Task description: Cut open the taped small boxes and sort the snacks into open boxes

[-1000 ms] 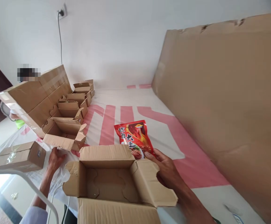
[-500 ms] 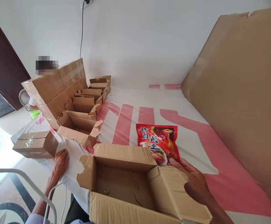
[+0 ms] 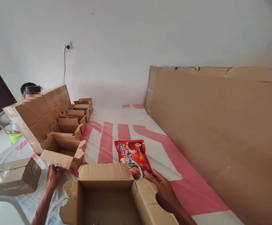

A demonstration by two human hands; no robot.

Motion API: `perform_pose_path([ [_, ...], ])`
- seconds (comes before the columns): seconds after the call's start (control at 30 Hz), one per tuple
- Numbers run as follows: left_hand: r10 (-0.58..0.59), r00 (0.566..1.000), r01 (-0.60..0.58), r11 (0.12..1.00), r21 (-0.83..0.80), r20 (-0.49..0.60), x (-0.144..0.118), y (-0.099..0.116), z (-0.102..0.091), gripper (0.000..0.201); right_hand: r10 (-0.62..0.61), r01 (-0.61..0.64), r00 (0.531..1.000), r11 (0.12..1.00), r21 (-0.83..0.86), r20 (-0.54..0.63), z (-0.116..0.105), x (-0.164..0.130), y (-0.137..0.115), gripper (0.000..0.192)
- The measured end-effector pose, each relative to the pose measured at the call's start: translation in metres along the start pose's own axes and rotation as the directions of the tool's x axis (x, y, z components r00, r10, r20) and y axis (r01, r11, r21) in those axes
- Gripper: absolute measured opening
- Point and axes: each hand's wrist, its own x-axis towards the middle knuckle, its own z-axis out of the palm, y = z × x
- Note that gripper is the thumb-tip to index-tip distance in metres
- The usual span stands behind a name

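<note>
Now a red printed snack pouch held over a white-and-pink cloth

Right hand (image 3: pixel 164 193) grips the red printed snack pouch (image 3: pixel 132 157) by its lower corner, just behind the open brown cardboard box (image 3: pixel 110 195). Left hand (image 3: pixel 53 176) rests flat and unclenched on the white-and-pink cloth (image 3: pixel 108 140), near a second open cardboard box (image 3: pixel 62 150) and a taped shut carton (image 3: pixel 12 175).

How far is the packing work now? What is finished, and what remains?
Done: one sealed box lies shut at the left. In hand: the right hand holds a red snack pouch just behind the nearest open box, which looks empty; the left hand rests on the white sheet. Left: a row of open boxes stands unsealed; whether they are filled cannot be told.
</note>
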Motion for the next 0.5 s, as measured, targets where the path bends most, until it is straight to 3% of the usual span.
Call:
perform_pose_path([
  [0.13,0.096,0.994,-0.093,0.995,-0.042,0.052,0.005,0.009,0.002,0.031,0.006,-0.006,1.0,1.0,-0.013,-0.001,0.0,0.002,0.0,0.056],
  [0.5,0.089,0.995,-0.089,0.996,0.007,0.039,0.017,0.006,-0.002,0.033,0.004,-0.004,1.0,1.0,0.002,0.005,0.002,0.002,-0.002,0.059],
])
